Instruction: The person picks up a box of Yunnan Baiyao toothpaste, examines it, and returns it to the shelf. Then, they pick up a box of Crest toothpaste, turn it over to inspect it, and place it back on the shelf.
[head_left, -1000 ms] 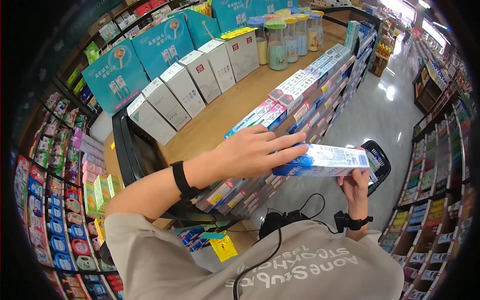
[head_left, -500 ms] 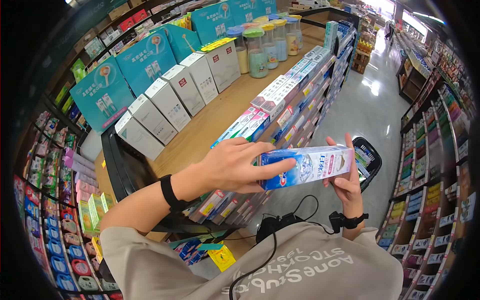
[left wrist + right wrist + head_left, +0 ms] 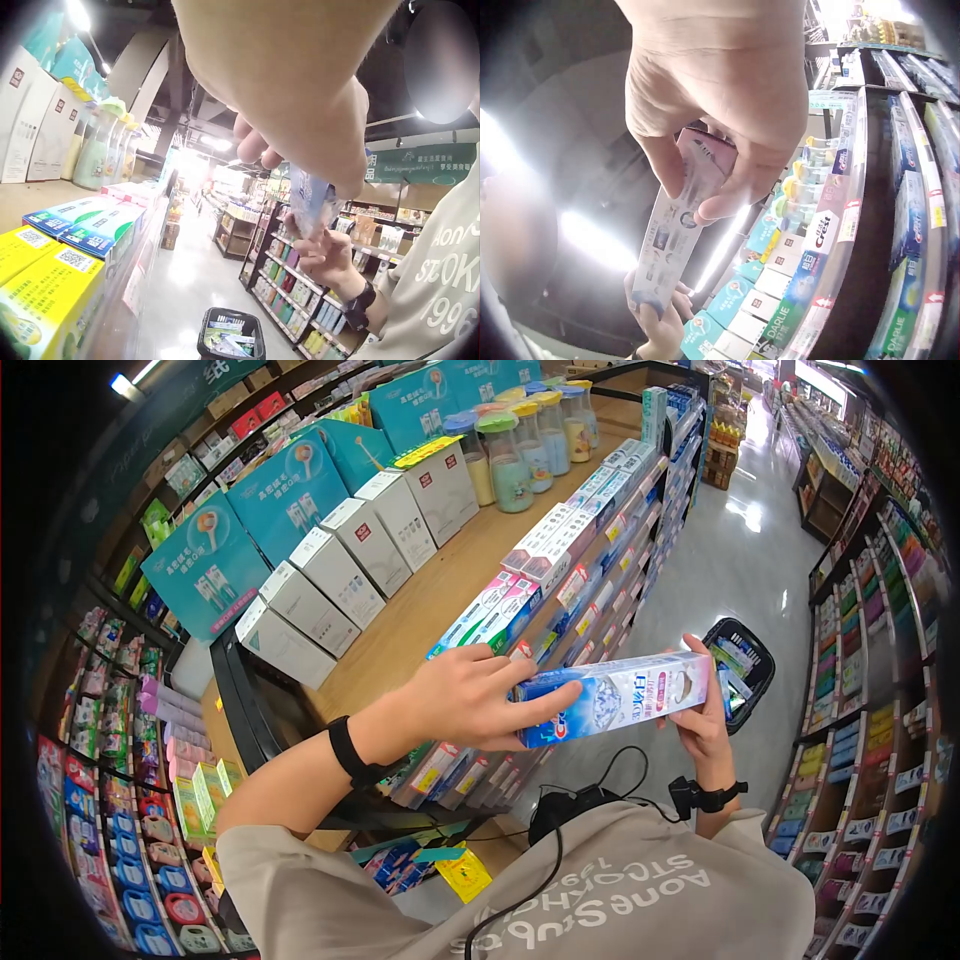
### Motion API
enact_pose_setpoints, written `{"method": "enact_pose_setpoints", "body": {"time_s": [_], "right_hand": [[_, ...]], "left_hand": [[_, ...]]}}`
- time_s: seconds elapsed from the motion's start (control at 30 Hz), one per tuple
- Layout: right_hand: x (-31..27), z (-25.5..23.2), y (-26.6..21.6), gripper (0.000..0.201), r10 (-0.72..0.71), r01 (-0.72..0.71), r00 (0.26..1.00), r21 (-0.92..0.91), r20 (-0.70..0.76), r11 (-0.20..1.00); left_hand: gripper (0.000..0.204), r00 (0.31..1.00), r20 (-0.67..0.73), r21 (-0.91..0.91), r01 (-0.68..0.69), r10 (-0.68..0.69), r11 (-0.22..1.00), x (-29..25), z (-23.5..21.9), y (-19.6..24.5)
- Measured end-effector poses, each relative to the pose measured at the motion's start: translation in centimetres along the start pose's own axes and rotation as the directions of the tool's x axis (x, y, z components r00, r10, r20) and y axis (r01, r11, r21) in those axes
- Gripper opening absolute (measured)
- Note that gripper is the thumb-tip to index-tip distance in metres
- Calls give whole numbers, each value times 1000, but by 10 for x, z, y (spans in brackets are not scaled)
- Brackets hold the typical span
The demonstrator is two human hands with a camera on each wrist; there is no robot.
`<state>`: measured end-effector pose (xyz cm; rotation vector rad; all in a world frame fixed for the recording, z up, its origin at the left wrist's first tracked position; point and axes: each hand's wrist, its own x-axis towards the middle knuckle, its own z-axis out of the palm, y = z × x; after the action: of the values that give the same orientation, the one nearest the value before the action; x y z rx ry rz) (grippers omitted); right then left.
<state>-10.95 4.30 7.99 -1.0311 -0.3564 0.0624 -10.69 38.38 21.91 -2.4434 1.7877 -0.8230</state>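
A long toothpaste box [image 3: 625, 698], blue at one end and pale pink at the other, is held between both hands in front of the chest. My left hand [image 3: 462, 695] grips the blue end, its index finger lying along the printed face. Around the pink end is my right hand [image 3: 703, 728], thumb below the front panel. In the right wrist view the right hand [image 3: 720, 97] pinches the box [image 3: 676, 225] between thumb and fingers, with small print facing the camera. The back of the left hand [image 3: 300, 120] hides much of the box in the left wrist view.
A black basket [image 3: 768, 660] with several packages stands on the aisle floor. At left, a wooden display top [image 3: 400, 625] carries white boxes [image 3: 340, 575], lidded bottles [image 3: 508, 470] and toothpaste boxes along its shelf edge. Stocked shelves [image 3: 870, 690] line the right side.
The box has been turned so its diamond-printed face shows instead of the barcode side. My right hand's fingers, spread out half a second ago, now close around the pink end.
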Motion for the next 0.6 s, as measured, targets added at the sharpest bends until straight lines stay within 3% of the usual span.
{"method": "enact_pose_setpoints", "body": {"time_s": [0.43,0.6], "right_hand": [[-9,2,-3,105,0,1,1000,18,-23,1000],[-3,18,-12,109,-20,20,1000,85,-1,996]], "left_hand": [[66,999,35,10,2,-2,1000,-4,0,2],[77,986,10,-104,168,-168,980,2,0,8]]}}
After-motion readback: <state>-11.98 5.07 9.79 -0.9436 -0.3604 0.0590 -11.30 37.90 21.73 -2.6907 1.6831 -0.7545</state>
